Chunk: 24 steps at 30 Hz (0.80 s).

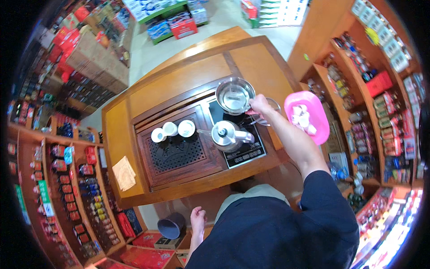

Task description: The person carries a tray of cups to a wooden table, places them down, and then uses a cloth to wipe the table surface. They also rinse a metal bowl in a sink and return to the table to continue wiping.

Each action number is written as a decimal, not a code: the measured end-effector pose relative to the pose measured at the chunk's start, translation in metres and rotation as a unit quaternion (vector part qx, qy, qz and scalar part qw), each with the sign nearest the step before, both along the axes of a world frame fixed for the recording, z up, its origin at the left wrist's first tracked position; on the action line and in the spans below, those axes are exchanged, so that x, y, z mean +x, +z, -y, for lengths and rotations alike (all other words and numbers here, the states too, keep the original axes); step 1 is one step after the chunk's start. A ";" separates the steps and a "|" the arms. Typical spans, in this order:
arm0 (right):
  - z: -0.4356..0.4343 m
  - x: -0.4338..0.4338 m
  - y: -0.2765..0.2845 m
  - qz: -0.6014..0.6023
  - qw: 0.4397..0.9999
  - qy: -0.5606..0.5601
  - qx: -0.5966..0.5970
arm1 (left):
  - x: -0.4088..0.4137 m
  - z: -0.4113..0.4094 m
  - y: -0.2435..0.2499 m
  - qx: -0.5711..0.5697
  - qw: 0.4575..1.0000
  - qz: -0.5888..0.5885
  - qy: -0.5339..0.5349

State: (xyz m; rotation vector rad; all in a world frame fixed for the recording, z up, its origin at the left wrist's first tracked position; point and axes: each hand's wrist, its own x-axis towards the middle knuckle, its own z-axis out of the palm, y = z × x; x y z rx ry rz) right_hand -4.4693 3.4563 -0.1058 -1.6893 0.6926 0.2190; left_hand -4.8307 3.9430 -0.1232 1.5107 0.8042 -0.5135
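My right hand point(258, 105) grips the right side of a stainless steel pot point(231, 99), which stands at the back of a black induction cooktop point(253, 153). Partly behind my wrist lies a clear round glass lid point(273, 105). A kettle point(224, 134) with a steel lid and handle stands in front of the pot, its spout facing left. On the dark wooden tea tray point(215, 158), two white cups point(158, 135) and a white lidded bowl point(186, 128) sit in a row. My left hand point(198, 217) hangs low beside my body, fingers loosely curled, with nothing visible in it.
A pink plastic basin point(321, 116) with several white cups is at the table's right. A folded tan cloth point(124, 173) lies on the left edge. Below stands a grey waste bin point(170, 226). Stocked wooden shelves point(72, 138) and cardboard boxes point(97, 62) surround the table point(188, 72).
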 end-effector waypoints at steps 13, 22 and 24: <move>0.129 -0.176 0.190 0.013 0.989 -0.123 -0.087 | 0.108 0.089 0.016 0.025 0.908 0.177 -0.379; 0.262 -0.302 0.182 0.022 0.978 -0.205 0.014 | 0.081 0.232 0.041 0.025 0.858 0.190 -0.477; 0.296 -0.326 0.176 0.021 0.980 -0.198 0.001 | 0.076 0.277 0.062 0.046 0.847 0.191 -0.494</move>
